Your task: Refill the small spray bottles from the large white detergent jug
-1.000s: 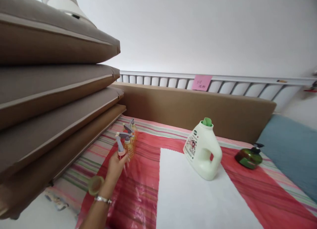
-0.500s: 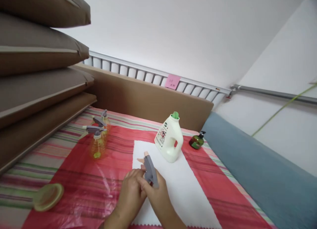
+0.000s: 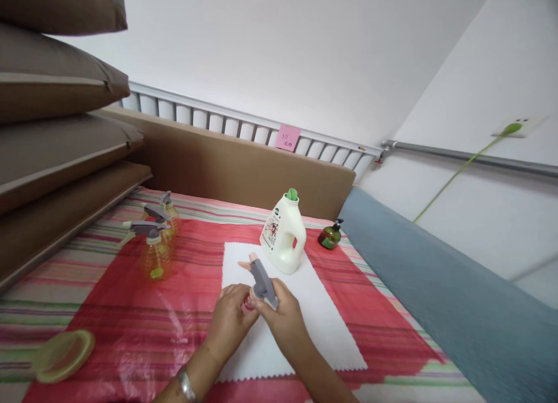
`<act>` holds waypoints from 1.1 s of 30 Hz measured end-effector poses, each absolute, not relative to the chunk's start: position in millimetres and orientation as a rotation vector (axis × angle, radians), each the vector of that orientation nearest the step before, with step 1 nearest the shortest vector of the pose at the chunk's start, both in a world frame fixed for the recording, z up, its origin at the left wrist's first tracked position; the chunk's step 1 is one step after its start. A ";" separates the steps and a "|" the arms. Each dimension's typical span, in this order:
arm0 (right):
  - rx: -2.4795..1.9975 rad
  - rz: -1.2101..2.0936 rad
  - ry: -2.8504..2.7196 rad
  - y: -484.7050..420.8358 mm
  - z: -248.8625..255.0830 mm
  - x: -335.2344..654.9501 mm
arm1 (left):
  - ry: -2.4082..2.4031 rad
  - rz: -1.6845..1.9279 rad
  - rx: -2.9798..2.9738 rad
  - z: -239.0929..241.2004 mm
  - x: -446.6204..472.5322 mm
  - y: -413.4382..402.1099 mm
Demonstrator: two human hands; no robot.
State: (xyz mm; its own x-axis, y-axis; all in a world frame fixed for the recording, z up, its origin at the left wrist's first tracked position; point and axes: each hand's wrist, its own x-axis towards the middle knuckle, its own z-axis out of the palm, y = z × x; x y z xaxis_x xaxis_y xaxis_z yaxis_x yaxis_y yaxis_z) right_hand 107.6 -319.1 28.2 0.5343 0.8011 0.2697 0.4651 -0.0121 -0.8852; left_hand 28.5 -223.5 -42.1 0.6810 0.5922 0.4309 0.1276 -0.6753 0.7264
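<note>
My left hand (image 3: 229,318) is closed around a small spray bottle, whose body it mostly hides; a bit of reddish clear plastic shows at the neck. The fingers and thumb of my right hand (image 3: 285,321) grip the bottle's grey trigger head (image 3: 263,282) near its collar. The peach nozzle and trigger point up and to the left. Beneath my hands lies a white sheet with a scalloped edge (image 3: 325,333). On its far part stands a pale green jug (image 3: 293,257) with a green spout at its mouth.
Several clear orange-yellow spray bottles (image 3: 156,260) stand to the left. A yellowish round lid (image 3: 64,356) lies at front left. An amber pump bottle (image 3: 330,237) is right of the jug. Stacked brown cushions (image 3: 65,147) rise at left; a brown board (image 3: 226,173) borders the back.
My view has shifted to the right. My hands have parted slightly around the spray bottle, so its collar and reddish neck now show. The trigger head is tilted more to the left.
</note>
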 end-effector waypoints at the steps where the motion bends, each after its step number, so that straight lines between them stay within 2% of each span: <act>1: -1.637 0.377 -1.070 -319.6 34.5 109.9 | 0.559 0.865 2.207 -43.2 29.2 -222.0; 8: -1.228 0.500 -0.651 -336.7 100.3 161.9 | 0.548 0.648 2.116 -53.7 22.3 -200.6; 11: -1.100 0.534 -0.561 -353.3 104.9 192.0 | 0.513 0.481 2.035 -60.8 10.8 -191.4; 17: -1.199 0.827 -0.422 -361.7 40.1 203.1 | 0.537 0.314 1.963 -67.4 -0.8 -193.6; 24: -1.178 1.144 -0.321 -341.2 -26.3 174.6 | 0.464 0.427 1.842 -47.3 -5.4 -192.3; 29: -0.954 1.261 -0.077 -305.9 -61.3 150.7 | 0.541 0.692 1.434 -10.3 -32.2 -162.7; 33: -0.953 1.284 -0.107 -252.0 -81.4 100.9 | 0.632 0.887 1.350 -6.6 -37.3 -150.4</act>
